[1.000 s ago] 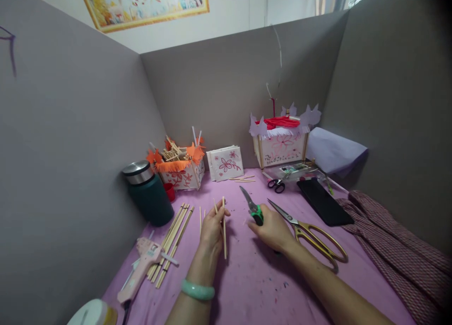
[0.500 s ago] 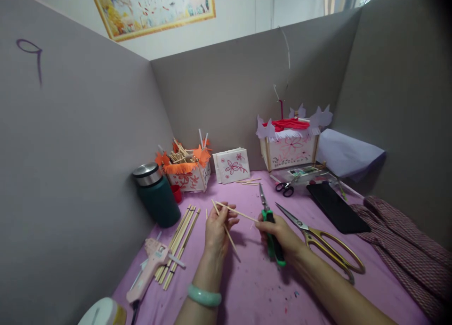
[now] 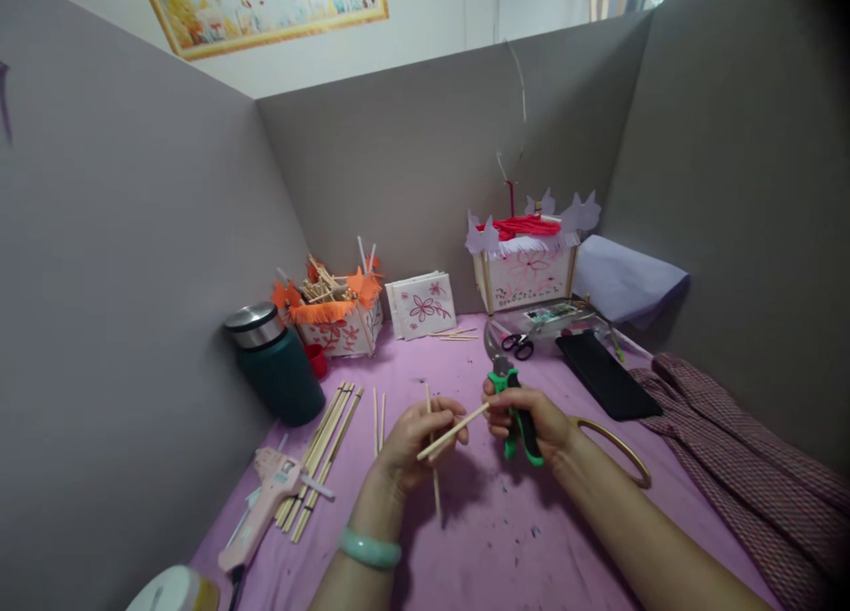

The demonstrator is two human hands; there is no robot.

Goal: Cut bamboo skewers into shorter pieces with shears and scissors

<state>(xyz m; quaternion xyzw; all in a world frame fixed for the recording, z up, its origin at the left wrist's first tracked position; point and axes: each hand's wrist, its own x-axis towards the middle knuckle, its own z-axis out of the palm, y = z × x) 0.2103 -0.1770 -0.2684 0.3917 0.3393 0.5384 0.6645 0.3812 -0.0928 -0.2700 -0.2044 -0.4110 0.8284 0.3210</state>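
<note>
My left hand (image 3: pixel 412 438) is closed on a thin wooden stick (image 3: pixel 436 487), which stands nearly upright as seen from here. Between the thumb and finger of my right hand (image 3: pixel 535 416) a second wooden stick (image 3: pixel 458 429) is pinched; it slants down-left and crosses in front of my left fingers. That same right hand also grips green-and-black pruning shears (image 3: pixel 524 421), their curved blade pointing up and away. Two more sticks (image 3: pixel 375 421) lie on the purple cloth just left of my left hand. Behind my right wrist, gold-handled scissors (image 3: pixel 617 443) are mostly hidden.
At left are a pink glue gun (image 3: pixel 266 505), bundled sticks (image 3: pixel 325 460) and a dark green bottle (image 3: pixel 282 372). Further back stand decorated boxes (image 3: pixel 338 332), (image 3: pixel 528 279) and flower-drawn cards (image 3: pixel 425 305). A black phone-like slab (image 3: pixel 607 376) and checked cloth (image 3: pixel 723 452) lie right. Grey panels enclose the table.
The stick in my right hand has swung from pointing up-left to down-left. The shears have turned, showing their curved blade. My right arm now covers most of the gold-handled scissors. The view has shifted slightly.
</note>
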